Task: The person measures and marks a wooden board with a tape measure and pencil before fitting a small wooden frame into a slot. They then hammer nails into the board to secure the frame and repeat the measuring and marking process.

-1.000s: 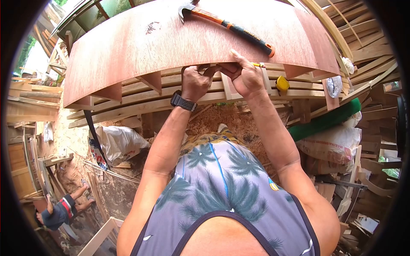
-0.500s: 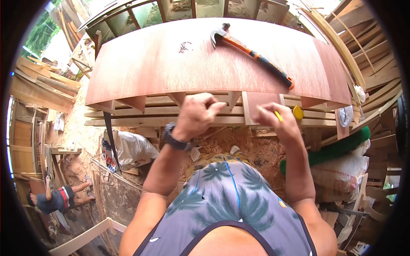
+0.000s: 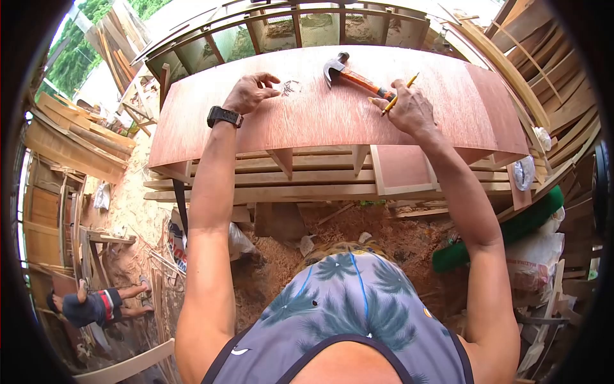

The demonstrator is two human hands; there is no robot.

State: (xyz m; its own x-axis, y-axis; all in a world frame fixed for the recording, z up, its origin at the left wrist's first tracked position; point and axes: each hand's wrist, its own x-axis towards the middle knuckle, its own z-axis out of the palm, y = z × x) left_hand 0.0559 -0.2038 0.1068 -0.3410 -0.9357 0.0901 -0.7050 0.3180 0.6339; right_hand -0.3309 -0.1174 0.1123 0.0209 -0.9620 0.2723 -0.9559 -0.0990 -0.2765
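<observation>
A reddish plywood panel (image 3: 320, 125) lies across a wooden frame in front of me. My left hand (image 3: 251, 93), with a black watch on its wrist, is over the panel's left part, fingers apart and holding nothing visible. Just right of its fingertips is a small pile of nails (image 3: 291, 87). My right hand (image 3: 409, 109) holds a yellow pencil (image 3: 414, 80) over the right part of the panel. A claw hammer (image 3: 358, 79) with an orange and black handle lies there, its head toward the back and its lower handle hidden behind my right hand.
Wooden slats (image 3: 268, 179) run below the panel. A green roll (image 3: 499, 230) and white sacks are at the right. Planks (image 3: 543, 70) stack along the right side. A person (image 3: 96, 307) is at the lower left. A framed mesh structure (image 3: 281, 35) stands behind.
Both hands have moved forward from the panel's near edge to over the panel. My left hand has gone left to beside the nails and opened; my right hand has reached the hammer, still with the pencil.
</observation>
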